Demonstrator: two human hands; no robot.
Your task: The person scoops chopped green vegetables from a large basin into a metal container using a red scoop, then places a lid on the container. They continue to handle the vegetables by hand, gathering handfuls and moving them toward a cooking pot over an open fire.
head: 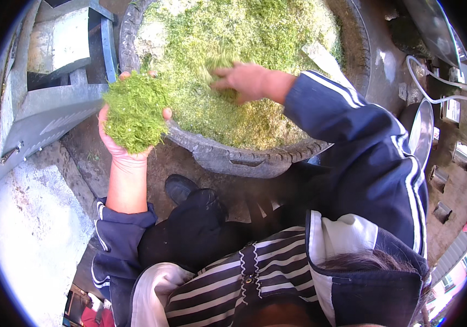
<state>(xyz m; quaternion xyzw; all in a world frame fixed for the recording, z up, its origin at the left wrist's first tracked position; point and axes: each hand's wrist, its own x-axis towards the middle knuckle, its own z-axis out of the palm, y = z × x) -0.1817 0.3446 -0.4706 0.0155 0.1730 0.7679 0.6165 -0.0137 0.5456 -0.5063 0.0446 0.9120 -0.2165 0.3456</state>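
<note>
My left hand [133,143] is cupped under a clump of chopped green plant matter [137,112], its fingertips showing around the edges, just left of the big round tub [241,161]. Finely chopped green and yellowish plant matter [225,118] fills the tub. My right hand [243,81] lies over the middle of the mix with fingers spread; loose bits blur near the fingertips, and whether anything is under the palm is hidden. A pale flat-ended tool [323,59] rests on the mix at the right, partly behind my right sleeve.
A metal machine or frame with a chute [59,98] stands at the left, above a whitish sheet or slab [33,241]. At the right are a metal bowl [421,133], a pale hose [417,81] and a surface with several square openings [462,153]. My shoe [179,188] is below the tub.
</note>
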